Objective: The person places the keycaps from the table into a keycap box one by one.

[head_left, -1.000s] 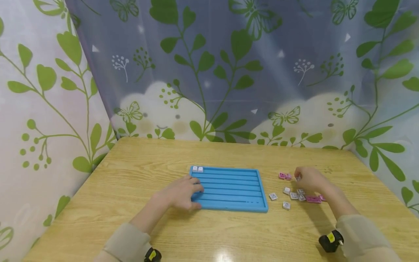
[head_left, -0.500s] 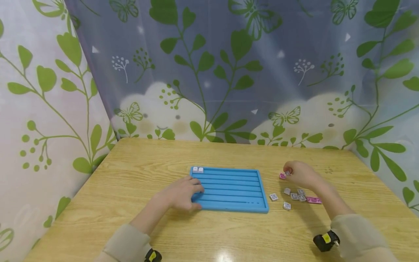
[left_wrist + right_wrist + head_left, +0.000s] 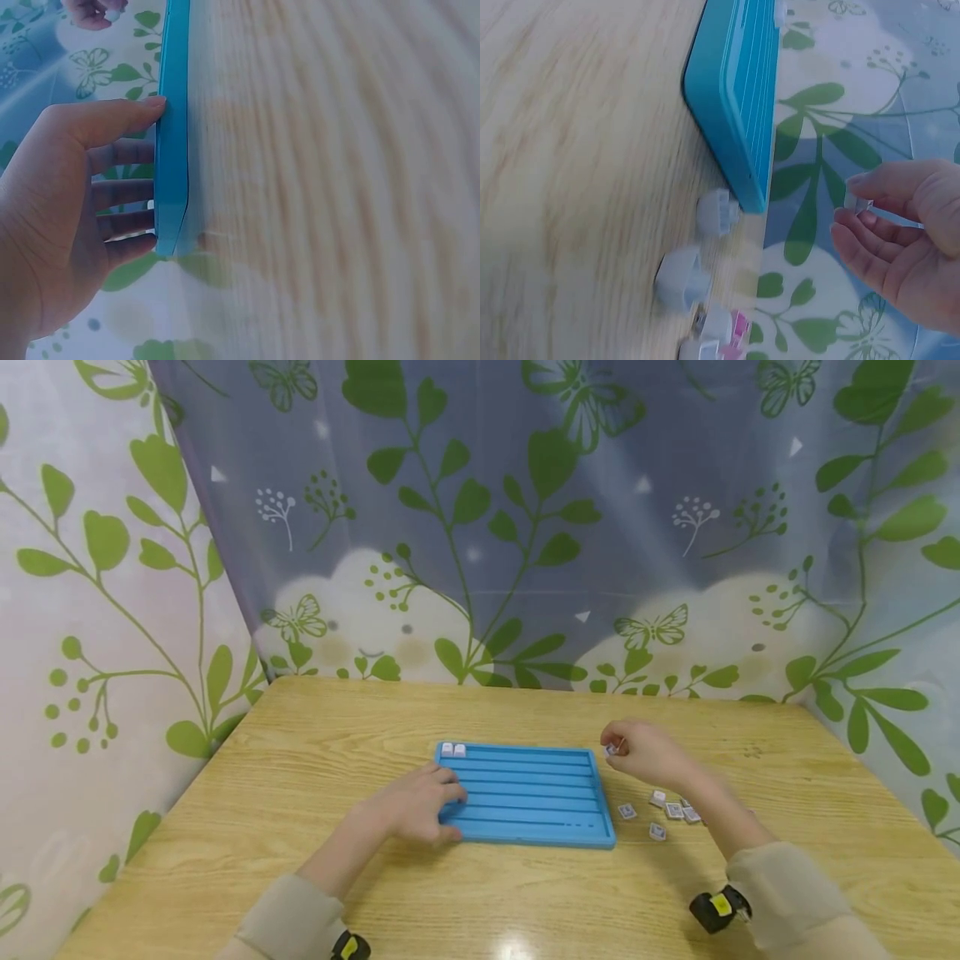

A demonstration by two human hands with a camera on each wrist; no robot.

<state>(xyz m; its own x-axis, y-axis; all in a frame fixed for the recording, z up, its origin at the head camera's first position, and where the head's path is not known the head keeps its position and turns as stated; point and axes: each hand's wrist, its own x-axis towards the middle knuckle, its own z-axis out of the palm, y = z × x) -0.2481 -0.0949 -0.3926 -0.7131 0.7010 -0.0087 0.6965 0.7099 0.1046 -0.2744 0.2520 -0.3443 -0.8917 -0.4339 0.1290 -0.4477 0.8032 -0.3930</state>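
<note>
My right hand (image 3: 647, 753) pinches a small white keycap (image 3: 611, 749) between thumb and fingertips, above the table just off the far right corner of the blue tray (image 3: 525, 842). In the right wrist view, the pinched keycap (image 3: 857, 202) shows pale between thumb and index finger. Two white keycaps (image 3: 453, 749) sit side by side in the tray's far left corner, in its top row. My left hand (image 3: 420, 802) rests at the tray's left side, thumb near the front edge. In the left wrist view, its fairly straight fingers (image 3: 124, 193) touch the rim.
Several loose white keycaps (image 3: 674, 811) lie on the wooden table (image 3: 465, 893) right of the tray, some partly hidden under the right forearm. One white keycap (image 3: 627, 811) lies close to the tray's right edge. A pink keycap (image 3: 739, 325) shows in the right wrist view. Patterned cloth (image 3: 480, 527) hangs behind.
My right hand has moved left with the white keycap, from over the loose keycaps to near the tray's far right corner. The pink keycaps are now hidden in the head view. The left hand stays put.
</note>
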